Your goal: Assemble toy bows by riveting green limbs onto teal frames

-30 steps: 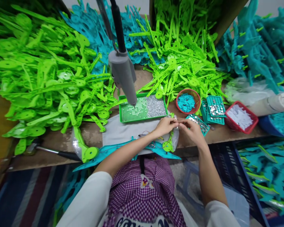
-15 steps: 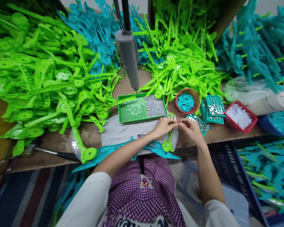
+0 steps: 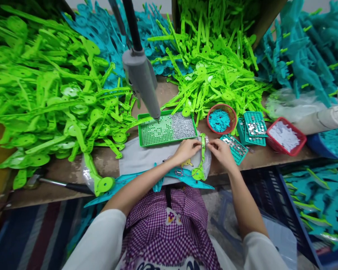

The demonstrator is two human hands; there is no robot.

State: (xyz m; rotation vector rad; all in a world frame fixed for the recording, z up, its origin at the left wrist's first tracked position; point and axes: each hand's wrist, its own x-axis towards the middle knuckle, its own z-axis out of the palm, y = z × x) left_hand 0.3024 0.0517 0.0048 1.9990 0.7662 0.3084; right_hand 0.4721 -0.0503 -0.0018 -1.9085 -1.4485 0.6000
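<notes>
In front of me lies a long blue plastic part [image 3: 191,180] with thin wires and a small metal piece on it. A lime-green plastic arm [image 3: 203,154] is joined at its right side and points away from me, with clear plastic film beside it. My left hand [image 3: 188,149] is at the left of this arm's far end, thumb and fingers pinched together. Just right of that end, my right hand [image 3: 222,152] also has its fingertips closed in a pinch. Whatever small thing either hand holds is too small to make out.
A grey electric screwdriver [image 3: 143,80] hangs above a green tray [image 3: 154,132] with screws. At right stand a red basket [image 3: 222,119] of blue pieces, teal trays [image 3: 253,129] of metal discs and a red box [image 3: 287,137]. Lime-green parts [image 3: 53,86] are heaped behind; a hammer [image 3: 64,183] lies left.
My hands have come slightly left and drawn a little apart, so the far end of the green arm now shows between them. The hanging screwdriver has swung right, then back left.
</notes>
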